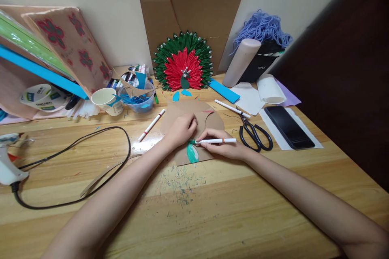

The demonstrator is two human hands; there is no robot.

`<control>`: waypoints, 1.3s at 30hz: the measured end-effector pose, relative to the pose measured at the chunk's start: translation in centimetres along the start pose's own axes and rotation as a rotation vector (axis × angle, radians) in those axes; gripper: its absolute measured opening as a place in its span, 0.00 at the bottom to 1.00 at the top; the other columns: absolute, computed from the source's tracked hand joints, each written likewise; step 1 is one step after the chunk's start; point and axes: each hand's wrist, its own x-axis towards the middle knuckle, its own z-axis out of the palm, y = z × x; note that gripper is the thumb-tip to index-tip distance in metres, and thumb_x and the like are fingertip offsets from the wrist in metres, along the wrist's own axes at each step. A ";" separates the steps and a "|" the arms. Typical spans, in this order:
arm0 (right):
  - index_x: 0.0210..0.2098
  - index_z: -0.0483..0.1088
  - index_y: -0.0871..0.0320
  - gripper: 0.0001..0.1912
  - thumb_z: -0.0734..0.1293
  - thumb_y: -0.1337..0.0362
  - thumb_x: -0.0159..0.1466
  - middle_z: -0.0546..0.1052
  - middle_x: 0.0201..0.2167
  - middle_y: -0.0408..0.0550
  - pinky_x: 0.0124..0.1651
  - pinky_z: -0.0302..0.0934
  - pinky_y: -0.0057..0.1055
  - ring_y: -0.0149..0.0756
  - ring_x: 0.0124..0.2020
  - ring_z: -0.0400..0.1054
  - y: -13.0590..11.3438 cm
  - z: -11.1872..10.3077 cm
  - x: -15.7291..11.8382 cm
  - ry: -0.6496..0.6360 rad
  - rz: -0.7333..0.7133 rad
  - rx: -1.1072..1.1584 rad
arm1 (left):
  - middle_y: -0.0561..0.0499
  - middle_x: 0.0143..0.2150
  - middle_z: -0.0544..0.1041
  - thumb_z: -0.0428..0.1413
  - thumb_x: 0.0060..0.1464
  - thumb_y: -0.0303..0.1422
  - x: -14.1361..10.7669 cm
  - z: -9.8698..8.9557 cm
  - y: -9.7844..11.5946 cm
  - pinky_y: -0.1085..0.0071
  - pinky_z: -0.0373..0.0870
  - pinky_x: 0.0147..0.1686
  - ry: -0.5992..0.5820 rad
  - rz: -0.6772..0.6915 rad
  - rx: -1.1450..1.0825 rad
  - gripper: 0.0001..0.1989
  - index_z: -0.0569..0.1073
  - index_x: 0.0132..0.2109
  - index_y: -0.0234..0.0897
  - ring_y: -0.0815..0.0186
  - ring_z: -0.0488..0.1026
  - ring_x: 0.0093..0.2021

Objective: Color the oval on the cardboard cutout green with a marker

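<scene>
A brown cardboard piece [176, 114] lies on the wooden table, with a partly coloured green leaf shape [191, 152] near its front edge. My right hand [221, 142] grips a white marker [223, 141], its tip at the top of the leaf shape. My left hand [181, 130] rests on the cardboard just left of the tip, fingers curled in; whether anything is under them is hidden. Two blue paper leaves [186, 93] lie behind the cardboard.
Black-handled scissors [254, 134] and a phone [289, 127] lie at right. A marker [152, 125], paper cup [107, 101] and plastic bowl [141, 100] stand left, beyond a glue gun [10, 166] and its cord. A red-green peacock [183, 62] stands behind.
</scene>
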 end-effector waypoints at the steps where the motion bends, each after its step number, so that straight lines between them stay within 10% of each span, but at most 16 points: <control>1: 0.41 0.72 0.58 0.08 0.65 0.66 0.62 0.76 0.36 0.47 0.34 0.60 0.26 0.32 0.35 0.68 0.0 0.0 0.0 -0.004 -0.003 0.000 | 0.48 0.35 0.76 0.43 0.60 0.30 0.0 0.0 0.0 0.72 0.62 0.34 -0.001 -0.001 -0.003 0.11 0.69 0.35 0.36 0.66 0.71 0.35; 39: 0.37 0.71 0.58 0.06 0.65 0.68 0.60 0.77 0.34 0.47 0.35 0.61 0.28 0.34 0.36 0.70 0.0 -0.1 0.0 0.018 0.025 0.024 | 0.48 0.34 0.75 0.42 0.60 0.30 -0.1 0.3 -0.2 0.71 0.62 0.34 -0.014 0.031 0.027 0.10 0.67 0.35 0.36 0.66 0.70 0.34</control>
